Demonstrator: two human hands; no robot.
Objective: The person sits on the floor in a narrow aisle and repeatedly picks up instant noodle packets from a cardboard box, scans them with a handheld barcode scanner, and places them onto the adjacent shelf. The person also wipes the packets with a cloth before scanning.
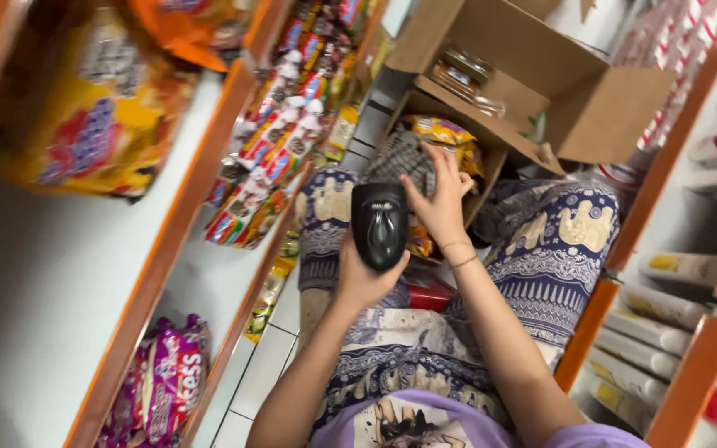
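A big open cardboard box [591, 108] fills the upper right of the frame, and orange shelves [168, 241] with snack bags run down the left side. In the centre, the left hand [363, 278] holds a black scanner [380, 224], its fingers closed around the lower end. Just beside it, the right hand [441, 203] has its fingers closed on a patterned packet [404, 158] above a smaller box [487, 162].

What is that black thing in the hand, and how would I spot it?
Look at the middle of the aisle, above the patterned trousers and just below the open cardboard box. There the left hand holds a scanner: glossy, black and rounded, unlike the colourful packets around it.
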